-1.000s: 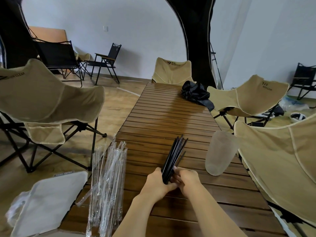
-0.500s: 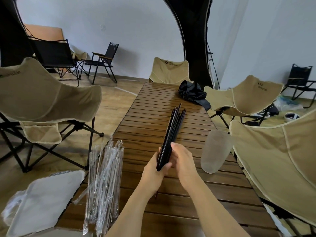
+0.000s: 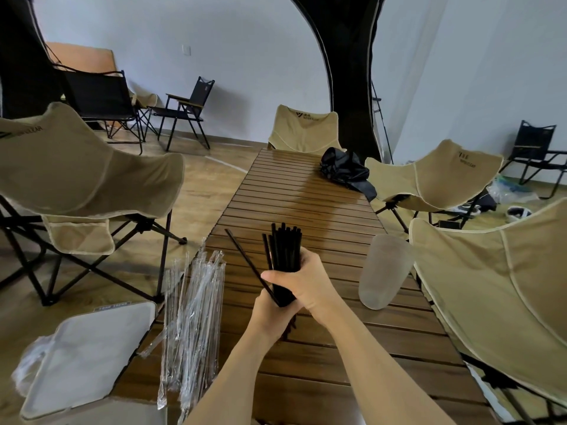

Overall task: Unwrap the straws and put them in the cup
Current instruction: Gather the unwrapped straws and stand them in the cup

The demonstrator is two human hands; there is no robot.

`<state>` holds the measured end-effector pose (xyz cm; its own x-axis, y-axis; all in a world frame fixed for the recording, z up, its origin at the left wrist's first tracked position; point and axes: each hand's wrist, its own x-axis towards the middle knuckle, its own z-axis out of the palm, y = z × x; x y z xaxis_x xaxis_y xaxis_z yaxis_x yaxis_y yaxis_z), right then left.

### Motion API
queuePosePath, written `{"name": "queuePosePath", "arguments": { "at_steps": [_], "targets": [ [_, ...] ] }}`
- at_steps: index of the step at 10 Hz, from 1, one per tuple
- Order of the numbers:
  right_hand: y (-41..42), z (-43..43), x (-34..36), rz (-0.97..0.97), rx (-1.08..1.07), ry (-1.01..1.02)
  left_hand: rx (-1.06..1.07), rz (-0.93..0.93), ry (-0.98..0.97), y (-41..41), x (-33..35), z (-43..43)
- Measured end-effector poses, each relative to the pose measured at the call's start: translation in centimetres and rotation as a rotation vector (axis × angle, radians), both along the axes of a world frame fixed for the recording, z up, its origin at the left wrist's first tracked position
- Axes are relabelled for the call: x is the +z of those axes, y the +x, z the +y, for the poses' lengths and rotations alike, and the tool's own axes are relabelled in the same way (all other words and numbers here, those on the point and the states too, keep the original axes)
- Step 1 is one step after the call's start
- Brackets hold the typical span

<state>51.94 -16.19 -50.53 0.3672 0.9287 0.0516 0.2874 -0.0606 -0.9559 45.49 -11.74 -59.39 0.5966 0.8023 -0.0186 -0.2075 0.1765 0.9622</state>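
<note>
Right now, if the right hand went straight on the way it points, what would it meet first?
The right hand, gripping the black straws, points up and left. It would likely first meet the splayed straw left of the bundle; depth is unclear.

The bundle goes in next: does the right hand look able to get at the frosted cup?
Probably yes. The frosted cup stands on the table just right of the right hand, with bare slats between them. The hand does grip the black straws, so it would arrive full.
</note>
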Motion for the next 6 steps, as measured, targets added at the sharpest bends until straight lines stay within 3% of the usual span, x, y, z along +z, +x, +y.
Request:
{"name": "queuePosePath", "arguments": {
  "at_steps": [1,2,3,4,6],
  "targets": [
    [-0.1,-0.3,-0.5,0.004,0.03,-0.003,0.015,-0.136,-0.094,0.2,0.4,0.3],
    [-0.2,-0.4,-0.5,0.02,0.047,0.015,0.008,-0.046,-0.055,-0.1,1.2,0.0],
    [-0.2,-0.3,-0.7,0.035,0.01,0.03,0.091,0.44,0.293,-0.6,1.9,-0.2],
    [-0.3,-0.4,-0.9,0.074,-0.007,0.041,0.038,0.484,0.326,-0.6,1.4,0.0],
    [-0.3,-0.3,-0.9,0.091,-0.081,0.086,-0.062,0.141,0.121,0.4,1.0,1.0]
  ]
}}
